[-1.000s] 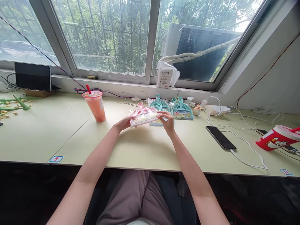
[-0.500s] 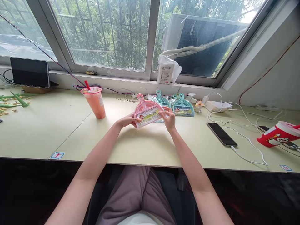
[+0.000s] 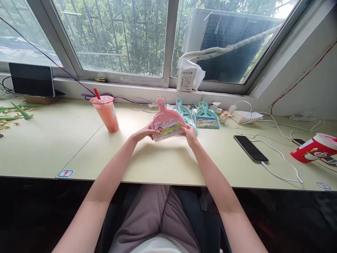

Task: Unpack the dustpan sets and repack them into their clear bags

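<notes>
Between my hands a pink dustpan and brush set (image 3: 167,123) is held up above the table, in clear plastic wrap with a printed label across its lower part. My left hand (image 3: 145,133) grips its lower left side, thumb over the front. At the opposite edge, my right hand (image 3: 189,134) is closed on the right side, thumb in front and fingers partly hidden behind. Several similar teal dustpan sets, one of them a teal dustpan (image 3: 206,116) to the right, lie just behind on the table; the pink one partly covers some of them.
To the left stands a drink cup (image 3: 106,116) with a red straw. A phone (image 3: 251,148) on a white cable lies at right, near a tilted red cup (image 3: 313,149). A tablet (image 3: 31,80) leans by the window. Cables run along the back of the table (image 3: 79,140).
The pink dustpan set has turned more upright and faces me more squarely. My right hand has shifted its grip from fingertips on the front to the right edge.
</notes>
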Available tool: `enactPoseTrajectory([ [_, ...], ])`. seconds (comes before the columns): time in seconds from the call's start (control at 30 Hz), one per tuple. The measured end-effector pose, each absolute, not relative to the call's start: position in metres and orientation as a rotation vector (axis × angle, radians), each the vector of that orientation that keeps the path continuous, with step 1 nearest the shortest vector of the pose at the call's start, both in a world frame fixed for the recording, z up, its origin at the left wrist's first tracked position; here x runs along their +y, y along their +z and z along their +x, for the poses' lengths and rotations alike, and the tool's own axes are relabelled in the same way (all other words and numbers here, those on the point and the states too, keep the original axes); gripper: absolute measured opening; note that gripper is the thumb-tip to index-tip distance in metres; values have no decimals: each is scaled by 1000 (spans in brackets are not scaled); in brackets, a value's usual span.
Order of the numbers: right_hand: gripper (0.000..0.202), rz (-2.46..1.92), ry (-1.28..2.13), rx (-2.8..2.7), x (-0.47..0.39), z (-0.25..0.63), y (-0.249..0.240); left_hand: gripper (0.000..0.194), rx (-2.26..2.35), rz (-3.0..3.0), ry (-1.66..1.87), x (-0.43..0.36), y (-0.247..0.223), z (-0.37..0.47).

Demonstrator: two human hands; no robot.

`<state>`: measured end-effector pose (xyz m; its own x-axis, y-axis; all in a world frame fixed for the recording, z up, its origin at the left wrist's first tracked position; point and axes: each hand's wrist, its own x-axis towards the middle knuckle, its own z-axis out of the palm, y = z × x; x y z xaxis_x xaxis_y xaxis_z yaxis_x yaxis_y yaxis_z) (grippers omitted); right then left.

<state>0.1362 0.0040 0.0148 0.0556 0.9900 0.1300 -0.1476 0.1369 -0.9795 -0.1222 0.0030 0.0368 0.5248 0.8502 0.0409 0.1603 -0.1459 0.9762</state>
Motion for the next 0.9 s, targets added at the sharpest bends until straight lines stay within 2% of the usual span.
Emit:
enactPoseTrajectory([
  [0.13,16,-997,1198,-939,11,142,9,93,800,1547,912,-1,37,-113],
  [0.27,7,-974,1161,-795,12,144,8,126,666,1595,1005,-4,33,-99],
  [0.33,4,-974,1168,-771,11,143,9,129,684,1667,1069,-2,29,-91],
  [0.43,3,-986,1227,-768,9,140,11,112,850,1604,1253,4,20,-83],
  [0.57,7,-953,1294,-878,7,134,12,98,1025,1385,1369,12,17,-86],
  [0.77,18,-943,1250,-1010,5,130,9,43,1118,1398,1331,12,19,-89],
  [0.9,24,-1052,1131,-1101,3,127,6,33,1242,1403,1339,13,14,-86],
])
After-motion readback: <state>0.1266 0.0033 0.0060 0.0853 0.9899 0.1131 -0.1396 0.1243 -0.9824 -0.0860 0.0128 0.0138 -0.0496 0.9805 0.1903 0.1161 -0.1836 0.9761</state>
